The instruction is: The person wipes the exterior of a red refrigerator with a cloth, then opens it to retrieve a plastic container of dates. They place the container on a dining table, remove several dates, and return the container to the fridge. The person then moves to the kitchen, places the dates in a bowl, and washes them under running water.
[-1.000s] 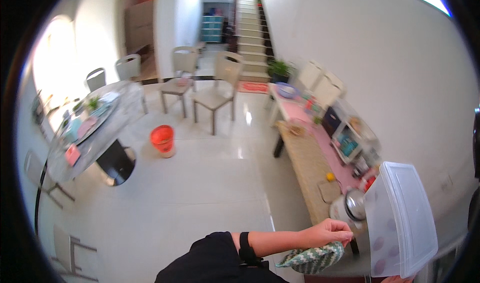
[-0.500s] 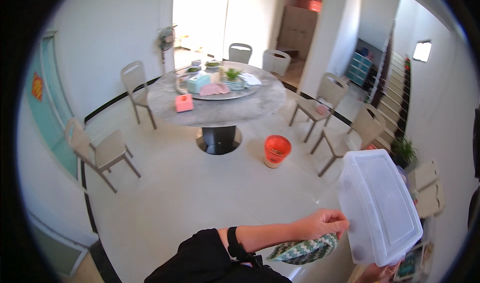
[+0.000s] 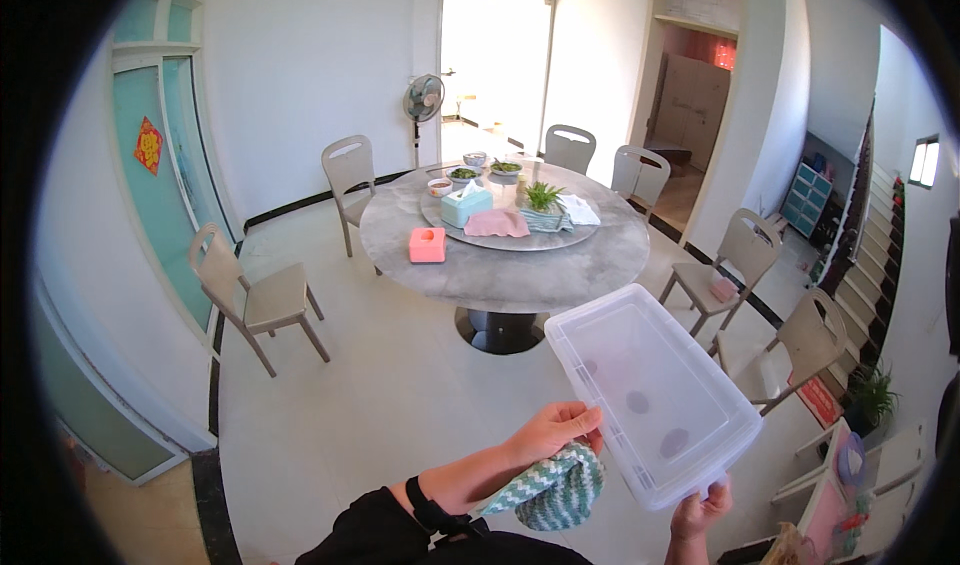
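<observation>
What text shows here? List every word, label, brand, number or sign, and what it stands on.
Red diamond decoration on the teal door: a gold character-like design; I won't copy it out.
Red mat near the stairs: pale marks, too small to read.
Red patch inside the doorway: too blurred to tell if it is writing.
Clear plastic box: no lettering I can make out.

Clr box (image 3: pixel 655 390) btwn hands (image 3: pixel 552 431)

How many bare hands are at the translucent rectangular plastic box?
2: the left hand, beside the translucent box, holding green-and-white zigzag fabric; the right hand, gripping the box's near end. No others show.
</observation>
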`<state>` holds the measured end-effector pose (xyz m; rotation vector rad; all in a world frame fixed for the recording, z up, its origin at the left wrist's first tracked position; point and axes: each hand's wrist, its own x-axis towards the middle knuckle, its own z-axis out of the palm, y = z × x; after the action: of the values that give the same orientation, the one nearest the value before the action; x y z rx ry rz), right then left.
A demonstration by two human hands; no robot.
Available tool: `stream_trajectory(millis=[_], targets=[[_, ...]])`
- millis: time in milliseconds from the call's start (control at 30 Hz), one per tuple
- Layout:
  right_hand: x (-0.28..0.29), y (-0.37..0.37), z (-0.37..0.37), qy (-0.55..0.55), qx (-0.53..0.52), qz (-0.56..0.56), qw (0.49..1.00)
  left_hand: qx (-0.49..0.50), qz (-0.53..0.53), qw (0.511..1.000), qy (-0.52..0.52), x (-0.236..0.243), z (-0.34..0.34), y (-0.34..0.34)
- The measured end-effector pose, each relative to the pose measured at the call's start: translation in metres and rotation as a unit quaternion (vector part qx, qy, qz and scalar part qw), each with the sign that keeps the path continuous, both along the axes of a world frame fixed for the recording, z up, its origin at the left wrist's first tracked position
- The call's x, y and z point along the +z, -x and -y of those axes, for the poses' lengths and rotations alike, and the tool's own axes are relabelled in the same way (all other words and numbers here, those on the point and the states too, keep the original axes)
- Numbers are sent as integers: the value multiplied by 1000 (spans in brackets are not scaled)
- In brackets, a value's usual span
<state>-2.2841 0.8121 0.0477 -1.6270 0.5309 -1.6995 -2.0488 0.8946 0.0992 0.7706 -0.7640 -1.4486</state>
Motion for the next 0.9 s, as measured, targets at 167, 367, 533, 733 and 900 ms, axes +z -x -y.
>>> stream_trajectory(millis=[167,367,533,733,900], targets=[[-14,-50,57,95,-1,-116,989,100,13,993,-53,-17,27,-38],[-17,-141,97,-24,219,-141,965,183,-26,978,-100,-33,36,-116],[-21,-231,111,-61,358,-216,906,241,6,967,-80,-38,34,-198],[-25,-342,116,-97,415,-247,870,299,36,949,-95,-37,26,-293],[-44,-404,125,-64,408,-286,865,293,55,940,-166,-53,13,-347]])
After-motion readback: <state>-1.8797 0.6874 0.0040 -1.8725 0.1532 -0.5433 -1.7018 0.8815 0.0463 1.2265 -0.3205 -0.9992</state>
